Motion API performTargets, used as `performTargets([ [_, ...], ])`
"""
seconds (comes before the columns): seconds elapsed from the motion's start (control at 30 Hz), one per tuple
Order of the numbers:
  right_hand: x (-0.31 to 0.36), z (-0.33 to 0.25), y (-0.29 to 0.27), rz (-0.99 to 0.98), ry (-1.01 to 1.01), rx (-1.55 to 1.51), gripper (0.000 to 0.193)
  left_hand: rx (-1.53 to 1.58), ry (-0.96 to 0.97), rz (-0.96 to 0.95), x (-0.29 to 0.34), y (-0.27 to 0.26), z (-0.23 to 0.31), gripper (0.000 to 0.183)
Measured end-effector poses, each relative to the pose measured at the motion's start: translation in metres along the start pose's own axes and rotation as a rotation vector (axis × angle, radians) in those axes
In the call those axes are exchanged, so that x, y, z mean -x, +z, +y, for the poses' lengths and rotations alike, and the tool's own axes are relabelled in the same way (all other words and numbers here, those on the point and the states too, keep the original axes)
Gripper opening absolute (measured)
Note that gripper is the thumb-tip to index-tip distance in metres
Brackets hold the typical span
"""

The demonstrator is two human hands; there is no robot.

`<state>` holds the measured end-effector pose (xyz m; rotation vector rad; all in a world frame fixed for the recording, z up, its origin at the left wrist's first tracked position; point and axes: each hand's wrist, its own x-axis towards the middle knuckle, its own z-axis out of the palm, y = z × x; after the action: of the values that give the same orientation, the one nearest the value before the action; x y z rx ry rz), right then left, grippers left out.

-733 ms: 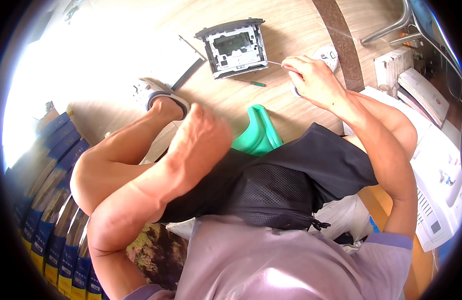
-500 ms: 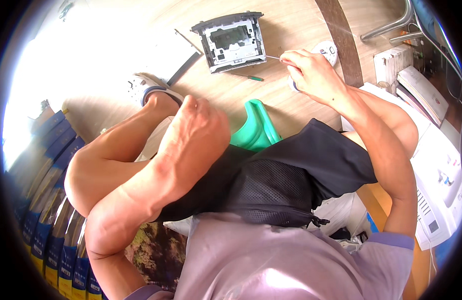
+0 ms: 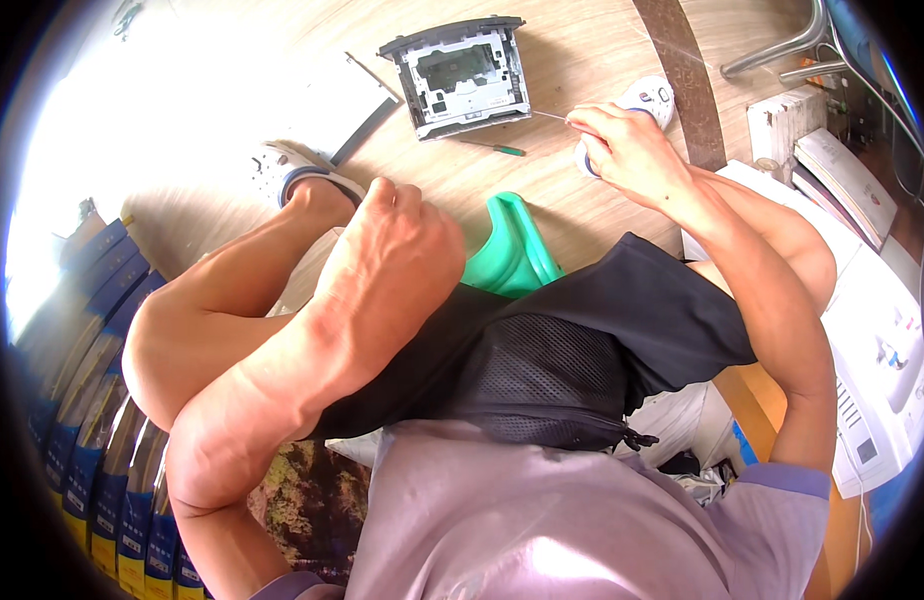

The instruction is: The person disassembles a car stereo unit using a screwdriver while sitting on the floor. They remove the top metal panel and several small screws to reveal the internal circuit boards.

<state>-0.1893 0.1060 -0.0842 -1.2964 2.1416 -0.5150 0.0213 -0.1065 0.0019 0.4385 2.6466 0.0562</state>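
A boxy electronic unit [image 3: 472,85] with a pale metal casing, dark cutouts and a black front panel lies on the floor ahead. My right hand [image 3: 627,145] is closed around a thin metal shaft [image 3: 550,116], which looks like a screwdriver's. The shaft's tip meets the unit's right side; its handle is hidden in my fingers. Raised above my lap, my left hand [image 3: 397,245] has its fingers curled in, and whatever they hold, if anything, is hidden. A small green-handled screwdriver [image 3: 508,150] lies just below the unit.
A green plastic stool [image 3: 512,245] stands between my legs. Left of the unit lies a flat pale panel [image 3: 327,110] in glare. Blue and yellow boxes [image 3: 132,510] line the left; a white machine [image 3: 872,390], books [image 3: 847,185] and metal chair legs [image 3: 782,55] are at the right.
The view has shifted slightly, so the unit and stool appear a little higher. Both hands keep nearly the same pose, and the shaft still meets the unit's side.
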Motion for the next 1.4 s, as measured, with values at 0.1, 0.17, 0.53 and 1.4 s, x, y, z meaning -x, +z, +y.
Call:
performTargets([
  [0.1, 0.000, 0.000, 0.002, 0.025, -0.015, -0.005, 0.022, 0.006, 0.023, 0.006, 0.000, -0.002, 0.001, 0.006],
  [0.17, 0.000, 0.001, 0.002, 0.037, -0.024, 0.007, 0.022, 0.008, 0.020, -0.004, -0.001, -0.003, 0.002, 0.005],
  [0.53, -0.003, 0.005, 0.008, 0.036, -0.082, 0.026, 0.023, 0.024, 0.009, 0.024, -0.003, -0.005, 0.002, 0.007],
  [1.4, -0.003, -0.006, 0.003, -0.023, -0.010, 0.030, 0.024, -0.024, 0.013, 0.029, -0.006, -0.012, 0.005, 0.006],
])
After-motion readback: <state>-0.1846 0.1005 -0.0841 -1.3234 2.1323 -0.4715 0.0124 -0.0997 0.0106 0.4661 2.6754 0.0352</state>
